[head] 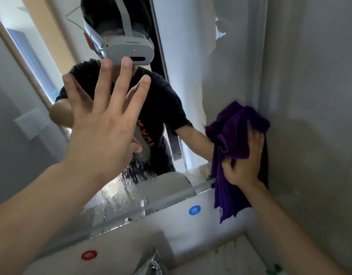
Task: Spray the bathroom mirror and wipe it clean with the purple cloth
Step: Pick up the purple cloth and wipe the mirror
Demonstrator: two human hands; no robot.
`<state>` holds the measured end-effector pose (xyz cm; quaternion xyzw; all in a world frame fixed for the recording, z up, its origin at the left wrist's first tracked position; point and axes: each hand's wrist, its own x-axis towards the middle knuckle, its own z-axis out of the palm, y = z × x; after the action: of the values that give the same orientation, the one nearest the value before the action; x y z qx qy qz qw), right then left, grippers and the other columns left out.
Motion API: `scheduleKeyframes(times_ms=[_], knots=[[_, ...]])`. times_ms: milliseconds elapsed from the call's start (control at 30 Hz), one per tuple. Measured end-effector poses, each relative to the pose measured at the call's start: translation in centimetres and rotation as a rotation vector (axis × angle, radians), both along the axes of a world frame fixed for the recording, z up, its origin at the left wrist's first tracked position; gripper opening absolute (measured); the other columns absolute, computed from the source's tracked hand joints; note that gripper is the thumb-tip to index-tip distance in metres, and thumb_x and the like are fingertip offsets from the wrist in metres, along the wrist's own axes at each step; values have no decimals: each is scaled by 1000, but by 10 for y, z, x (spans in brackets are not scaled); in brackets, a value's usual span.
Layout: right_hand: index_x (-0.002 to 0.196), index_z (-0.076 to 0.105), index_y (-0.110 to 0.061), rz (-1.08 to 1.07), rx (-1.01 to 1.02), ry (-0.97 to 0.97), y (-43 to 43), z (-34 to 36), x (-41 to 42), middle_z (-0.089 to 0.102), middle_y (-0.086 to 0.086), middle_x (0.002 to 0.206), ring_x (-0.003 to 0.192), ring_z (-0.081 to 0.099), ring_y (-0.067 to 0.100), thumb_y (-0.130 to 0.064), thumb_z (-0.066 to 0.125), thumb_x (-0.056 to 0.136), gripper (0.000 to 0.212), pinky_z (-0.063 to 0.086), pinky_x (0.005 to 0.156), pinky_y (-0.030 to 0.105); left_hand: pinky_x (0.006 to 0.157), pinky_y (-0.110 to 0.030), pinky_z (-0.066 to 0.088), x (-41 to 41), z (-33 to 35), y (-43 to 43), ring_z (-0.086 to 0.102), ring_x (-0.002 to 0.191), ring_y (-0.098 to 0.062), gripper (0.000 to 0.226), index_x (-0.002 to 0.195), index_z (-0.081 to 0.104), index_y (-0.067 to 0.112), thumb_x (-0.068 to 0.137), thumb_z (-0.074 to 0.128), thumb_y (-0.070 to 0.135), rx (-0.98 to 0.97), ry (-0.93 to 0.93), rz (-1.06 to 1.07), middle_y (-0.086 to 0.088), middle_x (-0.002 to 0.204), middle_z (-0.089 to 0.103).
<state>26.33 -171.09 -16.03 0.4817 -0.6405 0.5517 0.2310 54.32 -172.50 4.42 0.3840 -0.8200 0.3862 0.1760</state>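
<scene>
Both hands are up at the glass. From the head view, the left hand is spread wide, fingers splayed and holding nothing; whether the palm actually rests on the mirror or hovers just off it, I cannot tell. The right hand is pressed flat over the purple cloth, pinning a bunched wad of it against the mirror's right edge, just beside the side wall, while a loose tail of fabric hangs down past the frame.

Spray droplets cling to the lower part of the glass, running in streaks, so I judge the spraying is done and the wiping has reached only the right margin. No spray bottle shows.

That cloth looks soft, light and floppy, likely a plush microfibre; it will fold and slip under the palm unless gathered into a pad, so holding it at the bunched middle with flat fingers seems best. Wet glass will be slick. Below are a faucet and red and blue stickers.
</scene>
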Motion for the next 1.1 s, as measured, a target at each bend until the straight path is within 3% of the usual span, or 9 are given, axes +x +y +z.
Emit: scheduleKeyframes(times_ms=[267, 333, 433, 500, 567, 667, 767, 933, 1100], knots=[[156, 16, 1, -157, -215, -523, -30, 26, 99, 20, 26, 163, 152, 16, 39, -22, 40, 88, 76, 8, 122, 62, 109, -78, 5, 10, 2, 2, -7, 153, -35, 127, 158, 7, 22, 61, 85, 50, 10, -12, -42, -8, 167, -8], [156, 21, -1, -158, -244, -565, -36, 48, 127, 17, 26, 164, 153, 14, 40, -23, 39, 89, 73, 9, 121, 64, 110, -76, 6, 35, 0, 4, -7, 153, -33, 126, 158, 7, 26, 62, 83, 57, 26, 36, -23, -5, 167, -8], [155, 27, -15, -89, -204, -359, -34, 79, 175, 16, 22, 165, 154, 11, 39, -26, 44, 85, 73, 5, 122, 64, 111, -73, 1, 91, -13, 11, -12, 152, -35, 134, 157, 1, 35, 55, 82, 65, 70, 167, 94, -3, 166, -18], [141, 39, -22, -19, -115, -88, -34, 87, 207, 18, 19, 165, 151, 15, 39, -32, 46, 81, 61, 1, 122, 61, 111, -76, 4, 128, -25, 13, -10, 151, -39, 142, 156, -4, 40, 48, 85, 66, 94, 224, 191, -6, 165, -18], [139, 47, -19, 20, 22, 240, -36, 81, 233, 19, 12, 161, 147, 18, 36, -43, 49, 83, 62, -3, 121, 59, 106, -81, 9, 155, -33, 8, -7, 150, -44, 145, 156, -2, 41, 44, 87, 63, 102, 249, 261, -11, 166, -12], [145, 40, -23, 80, 121, 683, -41, 45, 247, 45, 4, 136, 129, 36, 31, -52, 59, 84, 71, -7, 120, 57, 101, -85, 11, 176, -38, -5, -4, 148, -52, 143, 157, 7, 38, 43, 89, 59, 89, 236, 288, -14, 166, -7], [137, 57, -30, 123, 143, 1021, -42, 10, 233, 63, -6, 124, 123, 43, 23, -48, 57, 86, 54, -1, 123, 52, 102, -84, 14, 179, -40, -14, -8, 147, -53, 147, 156, -1, 39, 43, 90, 57, 103, 246, 284, -13, 165, -12], [133, 51, -24, 181, 121, 1176, -40, -8, 198, 50, -6, 134, 129, 44, 20, -40, 60, 86, 51, 11, 122, 46, 104, -82, 13, 181, -44, -16, -9, 147, -53, 146, 156, -2, 39, 44, 90, 56, 89, 238, 264, -13, 165, -12], [122, 61, -23, 220, 90, 1144, -27, -1, 151, 74, -2, 106, 113, 49, 22, -38, 56, 84, 42, 10, 121, 45, 104, -82, 14, 183, -46, -19, -12, 146, -51, 143, 156, -3, 37, 48, 88, 58, 97, 228, 254, -13, 165, -16]])
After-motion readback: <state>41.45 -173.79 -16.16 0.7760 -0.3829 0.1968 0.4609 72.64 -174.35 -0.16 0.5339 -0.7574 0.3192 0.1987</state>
